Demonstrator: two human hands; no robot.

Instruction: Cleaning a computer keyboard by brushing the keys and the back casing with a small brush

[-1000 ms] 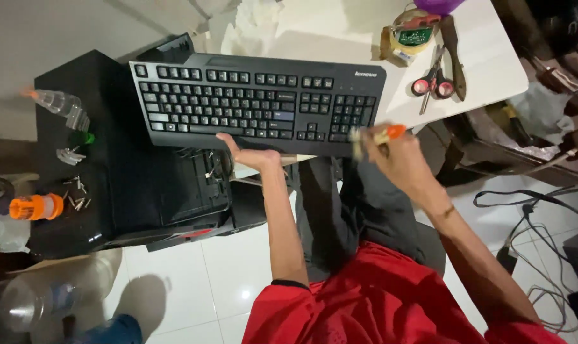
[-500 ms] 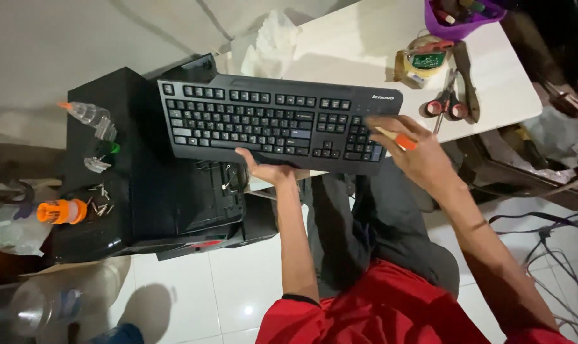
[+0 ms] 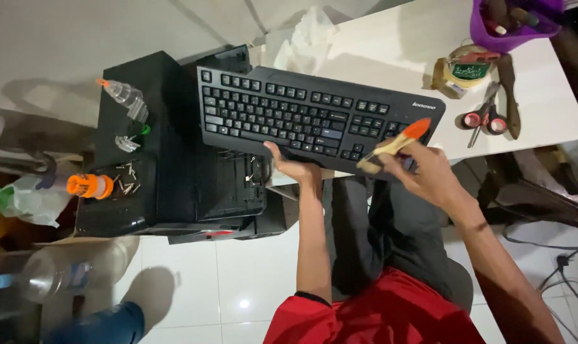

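I judge I'm mid-brushing: my left hand [image 3: 293, 169] grips the black plastic keyboard's [image 3: 314, 118] near edge (held tilted), my right hand [image 3: 422, 172] fingers pinch the orange-tipped wooden brush [image 3: 394, 145], needing bristles swept along the keys next

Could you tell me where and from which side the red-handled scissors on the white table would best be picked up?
Probably by the red finger loops, coming from above. The scissors lie flat on the white table with the loops toward the near edge and blades pointing away, beside a brown tool.
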